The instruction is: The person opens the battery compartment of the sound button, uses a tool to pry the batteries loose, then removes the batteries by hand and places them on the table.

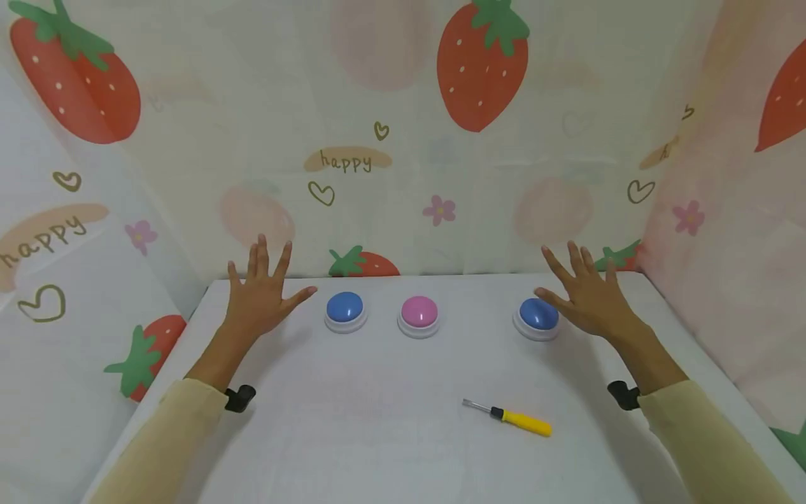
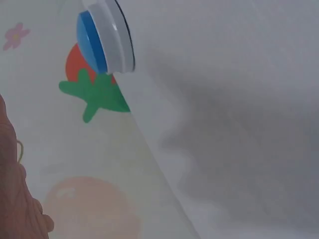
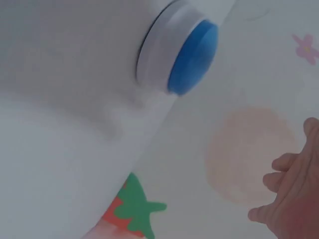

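Note:
Both hands are held up over the table with fingers spread and nothing in them. The left hand (image 1: 257, 297) is at the left, nearest to a blue push button (image 1: 344, 309) on a white base. Over on the right, the right hand (image 1: 588, 297) has its thumb overlapping the edge of another blue push button (image 1: 538, 315) in the head view; the right wrist view shows that blue button (image 3: 194, 57) apart from the fingers. A pink push button (image 1: 419, 313) stands between the two blue ones. Closer to the front lies a screwdriver (image 1: 519, 421) with a yellow handle, its metal tip pointing left.
The buttons stand along the back of a white table (image 1: 352, 427). Behind it and at both sides hang curtains (image 1: 403, 231) printed with strawberries, hearts and flowers. A black wrist strap piece (image 1: 241, 398) shows at the left sleeve, and a similar one (image 1: 623, 395) at the right.

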The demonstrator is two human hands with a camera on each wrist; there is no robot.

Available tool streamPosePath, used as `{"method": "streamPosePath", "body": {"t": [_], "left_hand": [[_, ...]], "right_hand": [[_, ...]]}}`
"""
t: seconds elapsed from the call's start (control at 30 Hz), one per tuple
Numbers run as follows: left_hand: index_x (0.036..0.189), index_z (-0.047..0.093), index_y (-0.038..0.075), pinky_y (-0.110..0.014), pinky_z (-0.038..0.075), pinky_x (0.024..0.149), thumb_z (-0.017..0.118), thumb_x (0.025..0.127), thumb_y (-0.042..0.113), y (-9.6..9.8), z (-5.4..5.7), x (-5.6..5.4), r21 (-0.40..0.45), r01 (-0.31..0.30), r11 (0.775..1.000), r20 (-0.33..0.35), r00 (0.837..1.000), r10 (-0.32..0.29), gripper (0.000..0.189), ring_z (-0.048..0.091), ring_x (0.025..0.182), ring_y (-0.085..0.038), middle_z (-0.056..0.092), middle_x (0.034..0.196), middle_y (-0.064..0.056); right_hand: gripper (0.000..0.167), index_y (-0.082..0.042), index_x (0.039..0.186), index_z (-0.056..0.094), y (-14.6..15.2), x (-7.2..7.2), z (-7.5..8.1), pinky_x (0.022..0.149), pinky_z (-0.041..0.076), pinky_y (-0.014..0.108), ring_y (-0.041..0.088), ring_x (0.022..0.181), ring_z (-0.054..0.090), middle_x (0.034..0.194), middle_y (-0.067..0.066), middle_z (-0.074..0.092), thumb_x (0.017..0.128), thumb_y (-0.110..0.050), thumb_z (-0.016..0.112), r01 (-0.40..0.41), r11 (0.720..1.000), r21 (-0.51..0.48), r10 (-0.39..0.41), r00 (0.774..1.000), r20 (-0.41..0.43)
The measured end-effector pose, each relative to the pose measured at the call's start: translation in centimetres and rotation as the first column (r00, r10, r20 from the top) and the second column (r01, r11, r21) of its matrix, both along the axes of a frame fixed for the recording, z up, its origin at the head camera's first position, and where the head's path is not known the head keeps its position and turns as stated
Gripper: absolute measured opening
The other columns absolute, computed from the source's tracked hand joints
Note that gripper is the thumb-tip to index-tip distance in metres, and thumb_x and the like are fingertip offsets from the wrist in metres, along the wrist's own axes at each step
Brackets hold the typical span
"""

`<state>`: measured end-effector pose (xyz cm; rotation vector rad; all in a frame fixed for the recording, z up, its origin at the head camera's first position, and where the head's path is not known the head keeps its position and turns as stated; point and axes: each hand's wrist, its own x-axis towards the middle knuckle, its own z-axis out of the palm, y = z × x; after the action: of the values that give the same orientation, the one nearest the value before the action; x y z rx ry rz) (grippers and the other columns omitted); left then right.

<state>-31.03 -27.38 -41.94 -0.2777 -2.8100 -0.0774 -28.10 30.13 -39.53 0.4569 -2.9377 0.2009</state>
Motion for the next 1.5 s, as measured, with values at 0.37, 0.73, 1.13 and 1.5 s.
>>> {"method": "streamPosePath", "body": {"t": [0.37, 0.73, 1.13, 1.5], "left_hand": [[0.164, 0.003, 0.019, -0.065, 0.015, 0.12, 0.047, 0.09, 0.078, 6.8, 1.0, -0.9, -0.03, 0.166, 0.986, 0.031, 0.986, -0.165, 0.105, 0.002, 0.154, -0.042, -0.006, 0.167, -0.025], [0.158, 0.03, 0.003, -0.053, 0.043, 0.11, 0.053, 0.088, 0.077, 12.8, -1.2, -0.8, -0.029, 0.302, 0.953, 0.091, 0.95, -0.298, 0.105, 0.009, 0.154, -0.039, 0.004, 0.167, -0.025], [0.164, -0.002, 0.02, -0.033, 0.061, 0.067, 0.064, 0.087, 0.069, 16.2, -3.0, -0.9, 0.128, 0.334, 0.934, 0.322, 0.876, -0.358, 0.113, 0.042, 0.142, -0.038, 0.006, 0.168, -0.02], [0.156, 0.035, 0.001, -0.043, 0.037, 0.116, 0.068, 0.09, 0.061, 17.5, -5.5, -2.0, 0.185, 0.313, 0.932, 0.416, 0.834, -0.363, 0.095, 0.042, 0.144, -0.03, 0.044, 0.155, -0.016]], "right_hand": [[0.084, -0.026, 0.164, 0.002, -5.1, -1.2, 0.3, 0.116, -0.003, 0.073, 0.045, 0.153, 0.005, 0.168, 0.023, 0.002, 0.101, -0.065, 0.041, -0.131, 0.991, 0.018, 0.13, 0.991, 0.033], [0.091, -0.021, 0.165, 0.001, -9.7, -1.7, -1.3, 0.12, 0.001, 0.066, 0.036, 0.155, 0.01, 0.169, 0.015, 0.009, 0.099, -0.068, 0.043, -0.185, 0.982, -0.042, 0.189, 0.972, 0.142], [0.08, -0.01, 0.161, 0.027, -13.2, -2.8, -2.7, 0.114, 0.035, 0.059, 0.04, 0.146, 0.035, 0.162, 0.021, 0.03, 0.1, -0.05, 0.059, -0.229, 0.973, -0.025, 0.228, 0.941, 0.248], [0.069, -0.003, 0.153, 0.042, -15.9, -3.5, -4.4, 0.113, 0.04, 0.053, 0.038, 0.137, 0.048, 0.149, 0.02, 0.051, 0.099, -0.039, 0.065, -0.212, 0.975, -0.067, 0.222, 0.911, 0.348]]}}
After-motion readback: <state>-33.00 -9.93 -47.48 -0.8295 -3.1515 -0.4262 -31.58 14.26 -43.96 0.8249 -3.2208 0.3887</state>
